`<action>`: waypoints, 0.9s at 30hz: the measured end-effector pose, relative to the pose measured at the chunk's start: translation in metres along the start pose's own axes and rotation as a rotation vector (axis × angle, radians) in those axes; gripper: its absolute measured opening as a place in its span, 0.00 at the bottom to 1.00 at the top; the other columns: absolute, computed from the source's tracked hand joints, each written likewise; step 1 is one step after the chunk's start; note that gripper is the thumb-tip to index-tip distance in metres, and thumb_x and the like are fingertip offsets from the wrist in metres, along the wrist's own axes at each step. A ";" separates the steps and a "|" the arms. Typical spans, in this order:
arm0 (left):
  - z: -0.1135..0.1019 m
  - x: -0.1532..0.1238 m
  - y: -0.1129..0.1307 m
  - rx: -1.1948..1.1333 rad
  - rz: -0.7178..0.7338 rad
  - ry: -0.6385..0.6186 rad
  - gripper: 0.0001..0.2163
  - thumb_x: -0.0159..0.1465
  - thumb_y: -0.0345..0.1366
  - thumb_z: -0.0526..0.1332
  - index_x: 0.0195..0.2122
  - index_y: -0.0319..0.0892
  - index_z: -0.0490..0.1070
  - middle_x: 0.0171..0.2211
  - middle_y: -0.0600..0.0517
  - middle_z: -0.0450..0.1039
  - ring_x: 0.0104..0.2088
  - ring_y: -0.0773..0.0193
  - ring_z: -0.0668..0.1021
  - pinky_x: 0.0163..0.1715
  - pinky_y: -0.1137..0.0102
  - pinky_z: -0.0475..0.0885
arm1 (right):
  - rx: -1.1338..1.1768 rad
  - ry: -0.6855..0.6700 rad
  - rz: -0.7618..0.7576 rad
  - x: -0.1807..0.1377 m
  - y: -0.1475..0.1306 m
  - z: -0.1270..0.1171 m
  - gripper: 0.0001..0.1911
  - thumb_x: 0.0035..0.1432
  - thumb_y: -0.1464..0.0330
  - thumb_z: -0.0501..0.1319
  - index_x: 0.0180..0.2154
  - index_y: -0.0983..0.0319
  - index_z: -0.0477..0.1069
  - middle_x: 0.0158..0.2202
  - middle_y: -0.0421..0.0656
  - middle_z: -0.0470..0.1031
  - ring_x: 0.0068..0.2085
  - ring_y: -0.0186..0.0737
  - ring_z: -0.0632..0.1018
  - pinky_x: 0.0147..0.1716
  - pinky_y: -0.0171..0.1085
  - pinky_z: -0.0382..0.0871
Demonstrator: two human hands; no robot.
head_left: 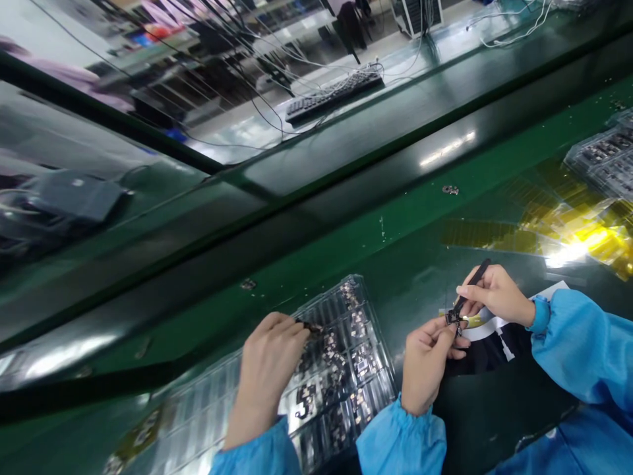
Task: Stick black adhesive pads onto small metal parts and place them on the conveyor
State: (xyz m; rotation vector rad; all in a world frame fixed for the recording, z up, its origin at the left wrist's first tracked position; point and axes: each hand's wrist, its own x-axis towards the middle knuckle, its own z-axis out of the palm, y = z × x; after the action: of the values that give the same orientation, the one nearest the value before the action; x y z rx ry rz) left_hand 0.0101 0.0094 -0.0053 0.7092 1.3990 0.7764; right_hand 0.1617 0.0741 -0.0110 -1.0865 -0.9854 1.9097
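Between the fingertips of my left hand [428, 359] is a small dark electronic part [452, 317], pinched and held just above the bench. My right hand [497, 295] is closed around black tweezers [475, 280], whose lower end meets the part. Under both hands lie a white curved strip [487, 330] and a black sheet. To the left, a clear plastic tray [363, 363] holds many small metallic and dark parts in its compartments. Another person's hand [271, 359], in a blue sleeve, reaches over this tray; its fingertips are partly hidden among dark parts.
Yellow film strips [568, 231] lie at the right, near a second parts tray [606, 155]. A loose metal part [450, 190] and another small part [248, 284] rest on the green bench. Beyond a dark rail [297, 204] are a keyboard [336, 95] and cables.
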 end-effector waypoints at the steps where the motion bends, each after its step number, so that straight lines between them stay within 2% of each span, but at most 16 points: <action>1: 0.000 0.000 0.000 -0.001 -0.004 0.000 0.07 0.52 0.38 0.64 0.30 0.43 0.77 0.23 0.51 0.75 0.24 0.63 0.76 0.21 0.72 0.71 | -0.001 0.000 0.000 0.000 0.000 0.000 0.17 0.43 0.60 0.67 0.26 0.67 0.65 0.18 0.40 0.74 0.20 0.35 0.77 0.18 0.30 0.72; 12: 0.003 -0.002 0.003 -0.043 0.000 0.034 0.15 0.49 0.44 0.66 0.31 0.36 0.76 0.26 0.47 0.75 0.23 0.66 0.76 0.21 0.74 0.72 | 0.002 -0.003 0.030 0.000 0.000 0.001 0.17 0.43 0.60 0.67 0.26 0.67 0.67 0.16 0.40 0.73 0.19 0.33 0.76 0.18 0.29 0.71; 18: 0.002 -0.002 0.000 -0.008 0.005 0.050 0.16 0.51 0.46 0.64 0.29 0.36 0.75 0.20 0.48 0.74 0.21 0.65 0.76 0.20 0.75 0.70 | -0.037 -0.007 0.004 -0.002 0.001 0.002 0.18 0.44 0.58 0.66 0.26 0.66 0.66 0.16 0.40 0.73 0.19 0.35 0.76 0.18 0.30 0.71; 20: 0.001 -0.001 -0.002 0.006 0.019 0.057 0.16 0.51 0.46 0.64 0.30 0.35 0.75 0.19 0.49 0.73 0.20 0.66 0.75 0.19 0.75 0.70 | -0.091 -0.004 -0.072 -0.006 -0.001 0.004 0.16 0.46 0.59 0.65 0.27 0.66 0.66 0.17 0.40 0.73 0.20 0.36 0.77 0.20 0.32 0.72; 24: 0.002 -0.001 -0.006 -0.006 0.038 0.084 0.16 0.52 0.46 0.64 0.31 0.35 0.76 0.24 0.45 0.76 0.20 0.65 0.76 0.19 0.74 0.70 | -0.277 0.137 -0.405 -0.017 -0.012 0.004 0.11 0.52 0.62 0.62 0.28 0.65 0.71 0.23 0.44 0.75 0.24 0.38 0.78 0.25 0.35 0.74; 27: 0.003 -0.007 -0.005 -0.038 0.029 0.097 0.16 0.52 0.46 0.64 0.31 0.35 0.76 0.29 0.44 0.77 0.21 0.66 0.76 0.19 0.74 0.70 | -0.290 0.248 -0.480 -0.024 -0.019 0.001 0.11 0.53 0.62 0.61 0.30 0.64 0.72 0.24 0.45 0.76 0.26 0.39 0.79 0.26 0.36 0.75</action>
State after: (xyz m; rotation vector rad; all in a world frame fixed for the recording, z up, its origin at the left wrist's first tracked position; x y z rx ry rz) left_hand 0.0129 0.0010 -0.0053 0.6712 1.4608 0.8677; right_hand 0.1739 0.0618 0.0145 -1.0934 -1.2696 1.2442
